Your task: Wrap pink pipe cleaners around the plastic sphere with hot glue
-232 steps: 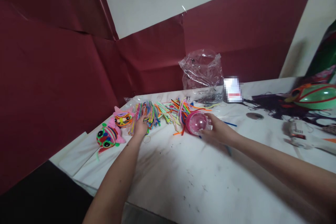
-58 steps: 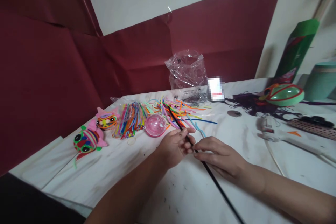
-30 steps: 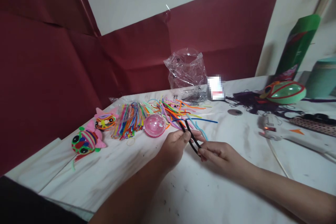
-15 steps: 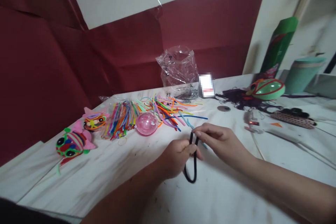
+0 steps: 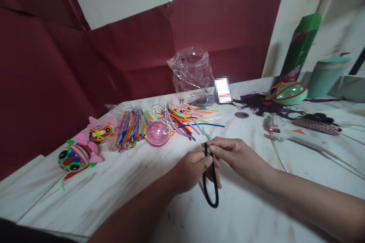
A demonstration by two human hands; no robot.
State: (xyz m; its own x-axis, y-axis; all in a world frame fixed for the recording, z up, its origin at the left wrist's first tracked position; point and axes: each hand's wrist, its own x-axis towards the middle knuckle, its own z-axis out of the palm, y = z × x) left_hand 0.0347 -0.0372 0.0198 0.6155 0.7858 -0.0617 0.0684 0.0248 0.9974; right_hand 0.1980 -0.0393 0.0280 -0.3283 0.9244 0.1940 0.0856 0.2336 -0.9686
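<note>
A black pipe cleaner (image 5: 212, 202), bent into a long loop, hangs below my hands over the white marbled table (image 5: 159, 197). My left hand (image 5: 195, 167) is closed on its two strands, thumb on top. My right hand (image 5: 230, 155) pinches the upper ends between thumb and fingers. Just beyond my hands lies a light blue pipe cleaner (image 5: 203, 131). Farther left, a pink plastic half-ball (image 5: 157, 134) sits beside loose coloured pipe cleaners (image 5: 182, 117) and a bagged bundle of them (image 5: 129, 127).
Two decorated fish figures (image 5: 76, 155) stand at the left. A clear plastic bag (image 5: 191, 78) stands at the back. On the right are a glue gun (image 5: 296, 138) with its cord, a dotted pouch (image 5: 316, 125), a green balloon-shaped figure (image 5: 292, 93) and a teal cup (image 5: 327, 78).
The black loop has slid lower and slightly right, its bend hanging farther below my left hand. My right fingers have closed nearer to my left thumb. The view has shifted slightly.
</note>
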